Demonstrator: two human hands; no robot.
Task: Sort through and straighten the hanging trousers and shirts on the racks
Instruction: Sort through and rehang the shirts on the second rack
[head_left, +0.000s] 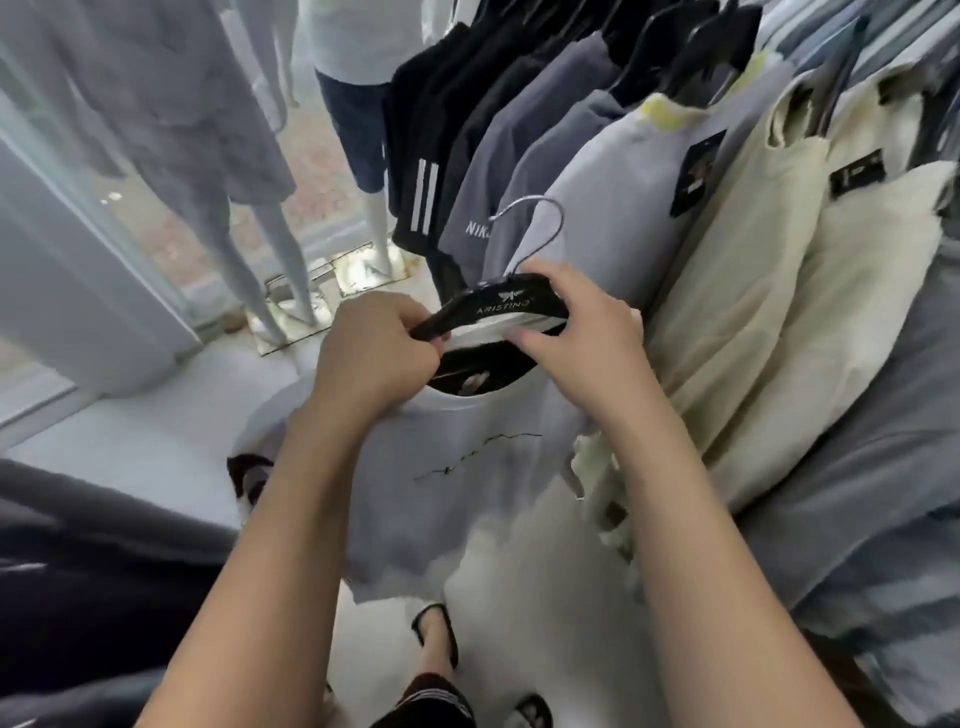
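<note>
Both hands hold a pale T-shirt (467, 478) clear of the rail. The left hand (371, 345) grips one end of its hanger (506, 304), and the right hand (582, 338) pinches the other end with the collar. The hanger lies left to right and reads "ARISTINO". Its hook (540, 218) points up and away toward the hung shirts (727, 234), with the right hand nearer them. A grey shirt (478, 208) there reads "NIK", the rest hidden.

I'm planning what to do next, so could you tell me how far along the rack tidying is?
Done: the cream shirts and grey shirts hang in a row. In hand: the left hand and right hand grip the black plastic hanger carrying a pale lilac T-shirt, its metal hook free. Left: rehang it; the rest cannot be judged.
</note>
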